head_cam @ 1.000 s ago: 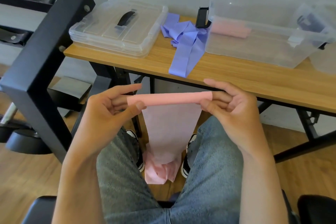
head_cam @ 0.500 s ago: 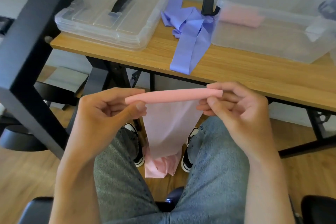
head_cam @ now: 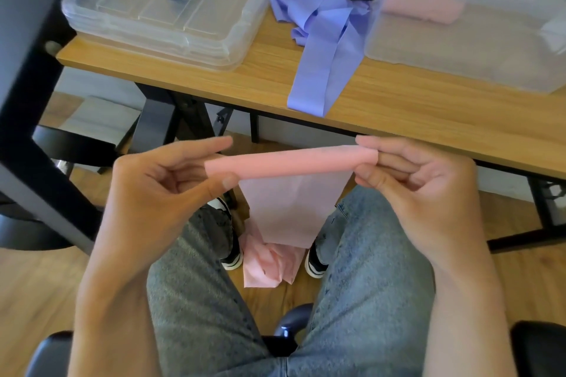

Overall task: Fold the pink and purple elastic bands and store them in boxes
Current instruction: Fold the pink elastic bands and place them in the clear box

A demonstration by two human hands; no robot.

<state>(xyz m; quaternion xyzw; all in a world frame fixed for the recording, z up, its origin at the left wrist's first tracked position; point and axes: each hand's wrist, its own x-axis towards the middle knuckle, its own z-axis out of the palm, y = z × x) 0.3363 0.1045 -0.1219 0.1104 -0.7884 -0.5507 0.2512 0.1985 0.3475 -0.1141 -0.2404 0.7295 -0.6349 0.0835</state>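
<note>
**Pink band held rolled between two hands**

Pink is the elastic band (head_cam: 291,161) that both hands hold in front of the person, above the knees. Its upper part is folded or rolled into a narrow horizontal strip. The left hand (head_cam: 159,190) pinches the left end of this strip between the thumb and the fingers, with the index finger stretched out over it. The right hand (head_cam: 419,190) grips the right end, fingers curled around it and the thumb pressed from below. Under the hands the loose part of the band hangs down between the legs in jeans, and its end lies crumpled on the wooden floor between the shoes.

Beyond the hands stands a wooden table (head_cam: 398,119). Straight ahead of the hands, a purple band (head_cam: 321,49) lies there unfolded, one end reaching close to the table edge. Further than the right hand is an open clear box (head_cam: 459,49), touching the purple band, with a folded pink piece (head_cam: 422,6) inside. Beyond the left hand lies a clear lid (head_cam: 165,6) with a black handle.
</note>
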